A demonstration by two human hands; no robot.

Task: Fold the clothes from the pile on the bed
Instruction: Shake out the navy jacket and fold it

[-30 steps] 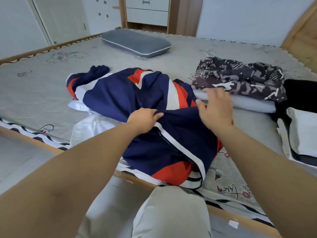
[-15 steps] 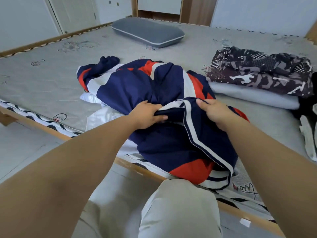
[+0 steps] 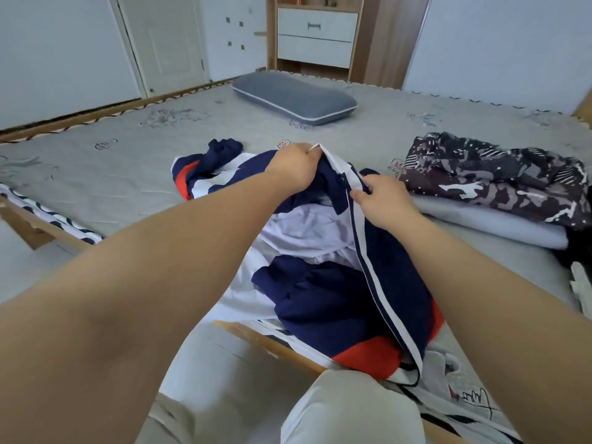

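- Since half a second ago the navy, red and white jacket (image 3: pixel 346 299) has been opened up: its front edge is lifted away from the body and the pale lining now shows, where before the cloth lay bunched under both hands.
- The bed (image 3: pixel 121 174) carries the jacket at its near edge, with the hem hanging just over the frame; a patterned dark garment (image 3: pixel 493 184) lies on a grey folded piece to the right, apart from it.
- The left hand (image 3: pixel 296 166) is raised and pinches the white-trimmed edge near the collar; the right hand (image 3: pixel 381 200) grips the same striped edge lower down, fingers curled round it.
- To do this step well, I judge the edge should be drawn taut between the two hands, then the jacket laid flat, front down, further onto the bed.
- The sleeve (image 3: pixel 224 147) bunched at the far side wants straightening before any fold.
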